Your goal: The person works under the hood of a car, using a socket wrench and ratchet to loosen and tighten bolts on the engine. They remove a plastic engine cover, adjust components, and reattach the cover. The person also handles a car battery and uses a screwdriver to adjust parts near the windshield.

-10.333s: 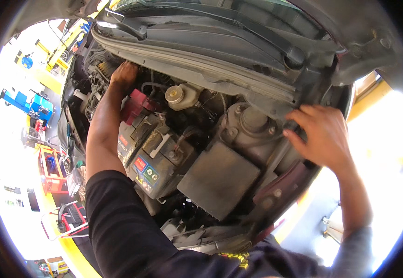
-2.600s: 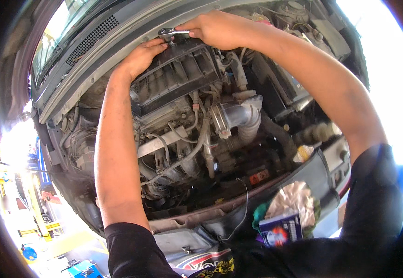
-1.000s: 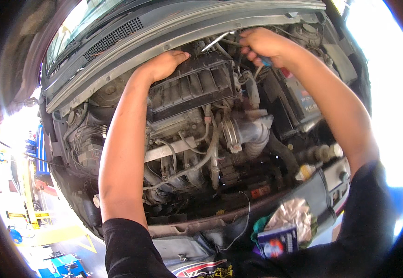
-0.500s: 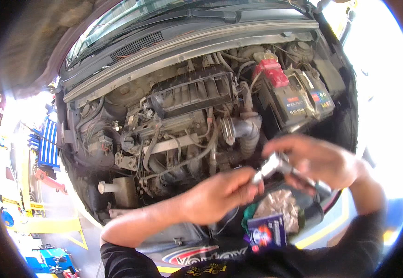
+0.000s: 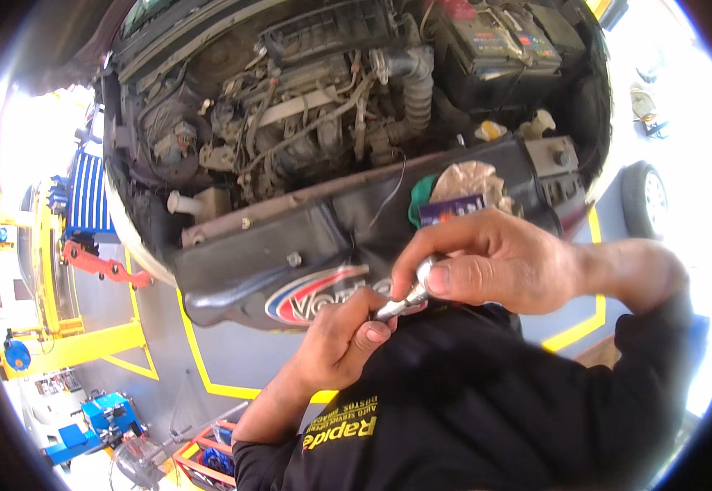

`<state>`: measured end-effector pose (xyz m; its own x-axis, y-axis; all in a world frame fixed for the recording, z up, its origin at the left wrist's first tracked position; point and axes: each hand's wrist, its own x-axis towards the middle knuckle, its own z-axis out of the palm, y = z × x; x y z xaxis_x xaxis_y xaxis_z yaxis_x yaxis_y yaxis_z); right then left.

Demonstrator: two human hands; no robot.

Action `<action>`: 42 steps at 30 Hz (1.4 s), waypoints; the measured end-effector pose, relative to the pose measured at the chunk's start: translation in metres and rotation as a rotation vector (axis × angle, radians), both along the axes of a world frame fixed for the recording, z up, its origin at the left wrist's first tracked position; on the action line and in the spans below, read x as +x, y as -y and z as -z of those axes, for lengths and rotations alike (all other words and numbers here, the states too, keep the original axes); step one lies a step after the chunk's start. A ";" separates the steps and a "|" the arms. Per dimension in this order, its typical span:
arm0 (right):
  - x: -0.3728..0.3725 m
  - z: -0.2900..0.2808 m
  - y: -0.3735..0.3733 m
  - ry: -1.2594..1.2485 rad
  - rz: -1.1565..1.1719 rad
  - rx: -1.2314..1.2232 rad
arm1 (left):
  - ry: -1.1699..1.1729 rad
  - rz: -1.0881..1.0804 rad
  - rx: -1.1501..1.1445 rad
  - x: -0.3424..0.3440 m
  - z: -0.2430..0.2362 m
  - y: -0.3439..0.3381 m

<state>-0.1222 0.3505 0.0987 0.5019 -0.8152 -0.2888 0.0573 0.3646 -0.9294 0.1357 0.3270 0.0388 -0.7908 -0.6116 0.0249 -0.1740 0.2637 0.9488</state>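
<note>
Both my hands meet in front of my chest, over the near edge of the black protective cover (image 5: 241, 245). A shiny chrome socket tool (image 5: 411, 296) spans the gap between them. Its lower, rod-like end is pinched by my left hand (image 5: 335, 344), thumb against curled fingers. My right hand (image 5: 499, 262) grips the rounded upper end between thumb and forefinger. The palms and fingers hide part of the tool, so I cannot make out its full length. Just beyond my right hand lie a crumpled beige cloth (image 5: 474, 182) and a purple packet (image 5: 446, 209).
Ahead is the open engine bay, with the engine (image 5: 307, 123), a ribbed air hose (image 5: 417, 94) and a battery (image 5: 495, 45). A wheel (image 5: 646, 200) stands at the right. On the left are a yellow lift frame (image 5: 69, 348) and a red-framed cart (image 5: 200, 458).
My hands have come back from above the engine bay toward my chest, still on the chrome tool. The view has tipped down, showing more of the cover and floor.
</note>
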 end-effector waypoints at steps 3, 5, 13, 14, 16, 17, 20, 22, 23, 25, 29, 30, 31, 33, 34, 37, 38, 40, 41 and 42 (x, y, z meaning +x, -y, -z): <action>0.018 0.002 -0.018 -0.080 -0.076 0.007 | -0.025 -0.064 0.130 0.016 0.013 -0.039; 0.026 0.016 -0.033 -0.206 -0.143 -0.066 | -0.071 -0.126 0.207 0.021 0.030 -0.064; -0.029 0.030 -0.015 -0.653 0.347 -0.643 | 0.127 -0.283 0.437 0.081 0.090 -0.107; -0.046 0.001 -0.009 -0.194 0.528 -0.128 | 0.214 -0.330 0.364 0.073 0.091 -0.112; -0.023 0.009 -0.003 -0.414 0.231 -0.133 | -0.059 -0.391 0.413 0.063 0.089 -0.091; -0.016 0.010 0.000 -0.405 0.180 -0.109 | -0.195 -0.407 0.424 0.052 0.077 -0.066; 0.006 0.025 0.005 -0.336 0.103 -0.045 | -0.208 -0.317 -0.090 0.017 0.049 -0.014; 0.016 0.036 0.011 -0.287 0.088 -0.018 | -0.099 -0.242 -0.201 0.006 0.056 -0.005; 0.019 0.040 0.012 -0.272 0.092 0.003 | -0.046 -0.199 -0.251 0.002 0.061 0.000; 0.019 0.046 0.018 -0.251 0.113 0.020 | 0.033 -0.215 -0.422 -0.003 0.072 0.013; 0.011 0.046 0.025 -0.238 0.159 0.050 | 0.198 -0.282 -0.519 -0.004 0.103 0.020; 0.008 0.043 0.025 -0.253 0.165 0.045 | 0.261 -0.282 -0.532 -0.004 0.107 0.016; 0.007 0.040 0.028 -0.275 0.160 0.027 | 0.323 -0.283 -0.546 -0.004 0.108 0.014; 0.002 0.039 0.026 -0.357 0.118 -0.024 | 0.311 -0.333 -0.565 -0.009 0.105 0.019; 0.001 0.043 0.025 -0.378 0.095 -0.028 | 0.305 -0.360 -0.575 -0.010 0.101 0.020; 0.007 0.042 0.027 -0.505 0.009 -0.131 | 0.197 -0.241 0.177 -0.003 0.072 0.022; 0.009 0.042 0.027 -0.514 -0.014 -0.152 | -0.012 -0.136 0.215 -0.003 0.075 0.024; 0.018 0.044 0.029 -0.464 -0.091 -0.178 | -0.154 -0.068 0.381 -0.005 0.068 0.023; 0.021 0.046 0.030 -0.443 -0.127 -0.195 | -0.227 -0.030 0.459 -0.007 0.065 0.023; 0.022 0.053 0.029 -0.393 -0.137 -0.244 | -0.277 -0.029 0.542 -0.007 0.065 0.023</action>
<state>-0.1001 0.3213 0.0455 0.5009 -0.8167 -0.2865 -0.3490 0.1123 -0.9304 0.1288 0.3040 -0.0266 -0.7824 -0.6157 -0.0934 0.0989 -0.2710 0.9575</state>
